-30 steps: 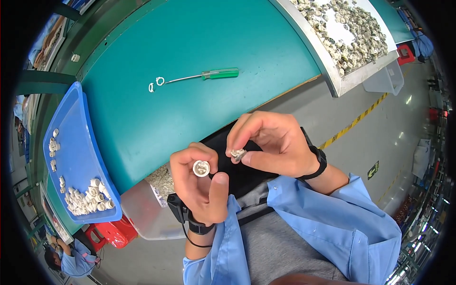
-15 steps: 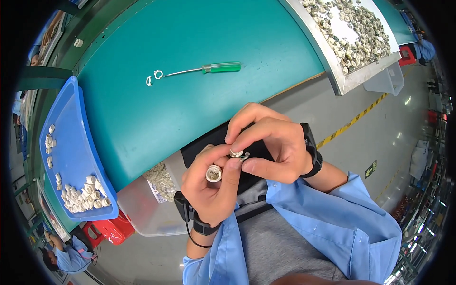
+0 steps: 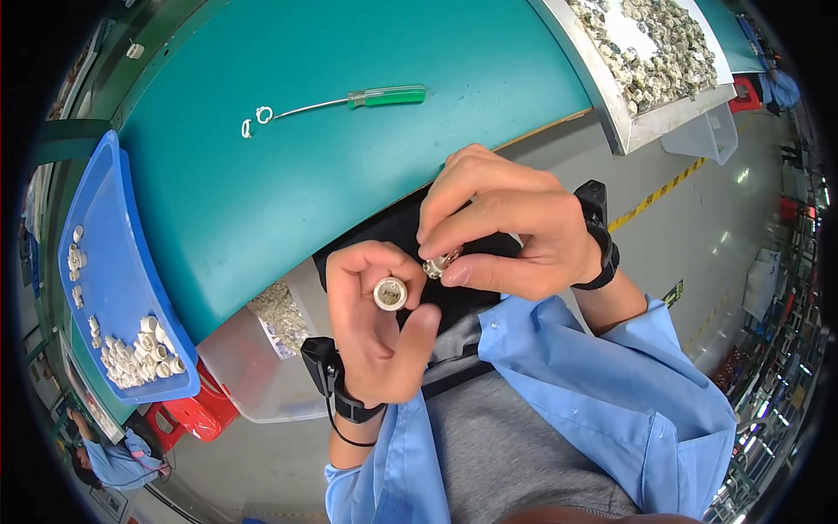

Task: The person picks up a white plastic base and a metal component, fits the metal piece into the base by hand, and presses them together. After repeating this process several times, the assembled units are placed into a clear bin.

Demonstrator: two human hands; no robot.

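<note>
Beside green worktop (image 3: pixel 262 192), my left grip (image 3: pixel 371 336) holds round white cup (image 3: pixel 390 294), likely mouth-up for viewing; right grip (image 3: pixel 550 236) pinches whitish fitting (image 3: pixel 436 266)

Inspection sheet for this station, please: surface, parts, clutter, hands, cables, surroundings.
Surface: green tabletop, slightly marked.
Parts: white cup-shaped part, open end facing the camera; small pale-and-metallic part, details too small to tell; blue tray at left with piled white pieces; metal-rimmed tray at upper right with many small pieces.
Clutter: green-handled screwdriver and two white rings on the tabletop.
Hands: left hand holds the cup-shaped part; right hand pinches the small part.
Cables: thin black cable at the left wrist.
Surroundings: grey floor, yellow-black tape, red stool, another person at lower left.
</note>
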